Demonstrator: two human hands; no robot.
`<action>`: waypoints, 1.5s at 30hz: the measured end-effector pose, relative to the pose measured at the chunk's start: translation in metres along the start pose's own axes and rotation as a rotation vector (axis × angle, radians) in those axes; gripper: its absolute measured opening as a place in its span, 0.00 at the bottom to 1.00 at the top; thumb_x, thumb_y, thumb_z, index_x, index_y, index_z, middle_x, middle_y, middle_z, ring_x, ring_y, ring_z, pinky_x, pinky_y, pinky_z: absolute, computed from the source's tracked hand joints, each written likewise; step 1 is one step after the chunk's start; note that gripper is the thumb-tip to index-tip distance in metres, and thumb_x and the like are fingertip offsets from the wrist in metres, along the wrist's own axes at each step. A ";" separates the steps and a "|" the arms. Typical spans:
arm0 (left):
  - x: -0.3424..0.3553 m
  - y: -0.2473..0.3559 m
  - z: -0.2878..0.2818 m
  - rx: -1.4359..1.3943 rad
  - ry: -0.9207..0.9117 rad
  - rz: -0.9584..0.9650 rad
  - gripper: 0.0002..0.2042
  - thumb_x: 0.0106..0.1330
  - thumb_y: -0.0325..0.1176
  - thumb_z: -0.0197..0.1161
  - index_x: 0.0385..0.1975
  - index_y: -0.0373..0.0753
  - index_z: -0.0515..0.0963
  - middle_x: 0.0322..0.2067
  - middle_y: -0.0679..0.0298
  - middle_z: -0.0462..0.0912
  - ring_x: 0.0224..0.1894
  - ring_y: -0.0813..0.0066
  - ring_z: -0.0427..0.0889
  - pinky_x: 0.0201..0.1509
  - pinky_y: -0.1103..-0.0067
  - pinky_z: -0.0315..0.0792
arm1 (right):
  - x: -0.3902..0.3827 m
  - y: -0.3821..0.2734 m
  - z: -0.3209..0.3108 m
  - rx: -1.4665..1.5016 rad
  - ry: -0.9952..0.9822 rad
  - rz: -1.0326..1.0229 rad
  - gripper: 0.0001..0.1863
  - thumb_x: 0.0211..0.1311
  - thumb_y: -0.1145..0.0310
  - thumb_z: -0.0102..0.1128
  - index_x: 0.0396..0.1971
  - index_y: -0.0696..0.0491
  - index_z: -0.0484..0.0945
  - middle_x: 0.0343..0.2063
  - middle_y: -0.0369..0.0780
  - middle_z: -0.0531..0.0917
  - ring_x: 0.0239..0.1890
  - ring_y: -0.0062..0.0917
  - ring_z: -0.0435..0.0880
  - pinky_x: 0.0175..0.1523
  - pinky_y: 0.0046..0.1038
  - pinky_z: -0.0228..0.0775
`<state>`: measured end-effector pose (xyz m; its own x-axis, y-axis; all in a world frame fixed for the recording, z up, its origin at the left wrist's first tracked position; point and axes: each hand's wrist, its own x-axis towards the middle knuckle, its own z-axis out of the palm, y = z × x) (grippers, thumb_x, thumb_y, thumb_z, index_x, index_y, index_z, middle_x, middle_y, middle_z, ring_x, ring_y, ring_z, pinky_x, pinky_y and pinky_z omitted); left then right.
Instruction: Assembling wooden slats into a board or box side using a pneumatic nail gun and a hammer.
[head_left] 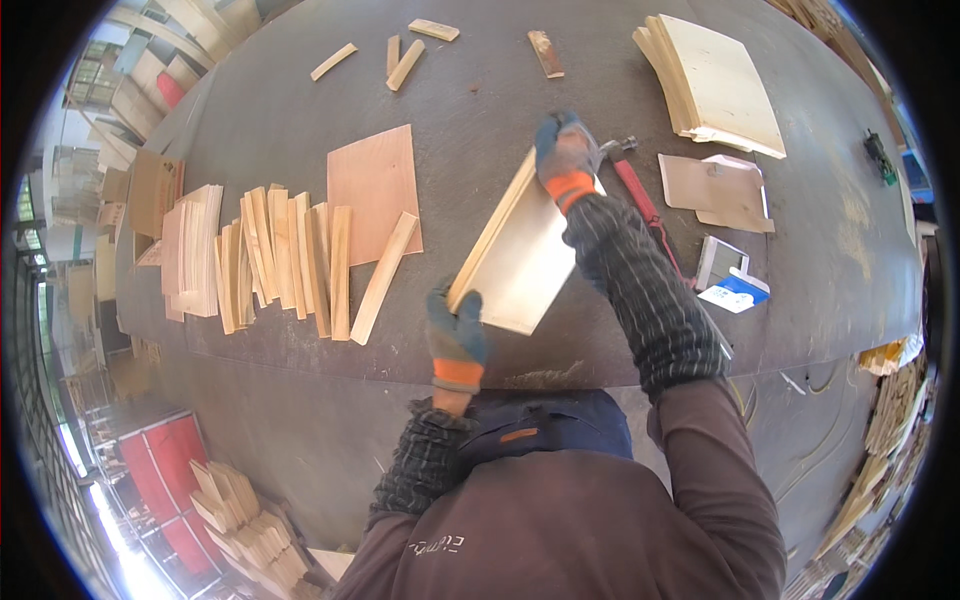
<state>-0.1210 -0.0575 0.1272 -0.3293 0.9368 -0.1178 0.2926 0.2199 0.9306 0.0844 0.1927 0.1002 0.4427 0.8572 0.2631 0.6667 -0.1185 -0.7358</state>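
In the head view, my gloved left hand is closed on the lower end of a wooden strip, which lies along the left edge of a pale board. My gloved right hand grips the upper end of this board and strip; its fingertips are partly blurred. Just right of the board lies a red-handled hammer, partly hidden by my right sleeve. Left of the board are a loose strip, a row of several wooden strips and a pinkish square panel.
Stacked boards sit at back right, above brown sheets and a small blue-white box. Short offcuts lie along the back of the dark table. Panel stacks and cardboard are at left, a green tool far right.
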 end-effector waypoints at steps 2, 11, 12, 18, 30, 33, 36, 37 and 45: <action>0.024 -0.034 -0.036 0.053 -0.003 0.009 0.21 0.73 0.39 0.67 0.58 0.30 0.76 0.34 0.61 0.81 0.26 0.76 0.79 0.30 0.79 0.74 | -0.029 -0.007 -0.019 -0.129 -0.185 0.204 0.21 0.73 0.53 0.55 0.48 0.57 0.84 0.45 0.55 0.88 0.51 0.54 0.87 0.58 0.47 0.78; 0.124 -0.059 -0.073 0.140 -0.589 -0.380 0.17 0.71 0.38 0.68 0.55 0.37 0.83 0.30 0.67 0.83 0.23 0.79 0.75 0.25 0.79 0.69 | -0.175 0.143 -0.081 0.411 -0.443 0.194 0.26 0.70 0.74 0.63 0.68 0.56 0.74 0.54 0.46 0.86 0.56 0.31 0.85 0.63 0.31 0.77; 0.125 -0.064 -0.073 0.201 -0.568 -0.415 0.19 0.71 0.38 0.69 0.58 0.38 0.83 0.34 0.64 0.87 0.24 0.78 0.76 0.26 0.78 0.69 | -0.185 0.143 -0.086 0.472 -0.529 0.298 0.30 0.69 0.78 0.65 0.70 0.55 0.71 0.58 0.45 0.84 0.57 0.32 0.84 0.64 0.31 0.76; 0.116 -0.107 -0.031 0.209 -0.461 -0.210 0.20 0.69 0.37 0.70 0.58 0.34 0.83 0.45 0.54 0.90 0.40 0.68 0.88 0.43 0.73 0.81 | -0.220 0.190 -0.093 0.329 -0.497 0.402 0.29 0.68 0.72 0.68 0.69 0.55 0.74 0.58 0.48 0.85 0.59 0.37 0.85 0.65 0.33 0.76; 0.103 -0.124 -0.028 0.568 -0.371 0.079 0.19 0.64 0.35 0.72 0.53 0.35 0.86 0.50 0.44 0.84 0.50 0.46 0.86 0.58 0.64 0.79 | -0.212 0.162 -0.103 -0.186 -0.563 0.402 0.30 0.64 0.59 0.73 0.65 0.47 0.80 0.55 0.51 0.86 0.56 0.45 0.86 0.63 0.39 0.78; 0.095 -0.111 -0.023 0.570 -0.318 0.064 0.20 0.63 0.34 0.72 0.54 0.33 0.85 0.50 0.44 0.84 0.50 0.47 0.86 0.58 0.64 0.80 | -0.207 0.159 -0.105 -0.076 -0.593 0.500 0.28 0.65 0.67 0.73 0.66 0.48 0.81 0.52 0.50 0.89 0.54 0.36 0.89 0.59 0.33 0.80; 0.088 -0.116 -0.027 0.584 -0.216 0.119 0.21 0.63 0.33 0.73 0.55 0.32 0.84 0.49 0.43 0.84 0.50 0.47 0.86 0.58 0.64 0.80 | -0.200 0.132 -0.111 -0.033 -0.626 0.608 0.28 0.65 0.68 0.73 0.66 0.51 0.80 0.55 0.51 0.88 0.56 0.36 0.89 0.61 0.32 0.80; 0.086 -0.114 -0.024 0.584 -0.220 0.116 0.21 0.63 0.33 0.73 0.55 0.32 0.84 0.49 0.43 0.84 0.50 0.47 0.86 0.58 0.64 0.80 | -0.200 0.138 -0.110 0.020 -0.602 0.604 0.29 0.65 0.69 0.73 0.66 0.52 0.80 0.55 0.50 0.88 0.56 0.35 0.89 0.61 0.32 0.80; 0.072 -0.105 -0.013 0.659 -0.091 0.173 0.19 0.65 0.31 0.71 0.54 0.31 0.83 0.48 0.42 0.84 0.50 0.45 0.85 0.56 0.61 0.80 | -0.211 0.156 -0.107 0.048 -0.556 0.564 0.30 0.65 0.61 0.74 0.67 0.53 0.79 0.59 0.48 0.87 0.58 0.35 0.88 0.63 0.30 0.78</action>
<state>-0.1866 -0.0170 0.0258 -0.1605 0.9861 -0.0417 0.8288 0.1576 0.5369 0.1587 -0.0597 -0.0032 0.3333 0.8003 -0.4985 0.3983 -0.5987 -0.6949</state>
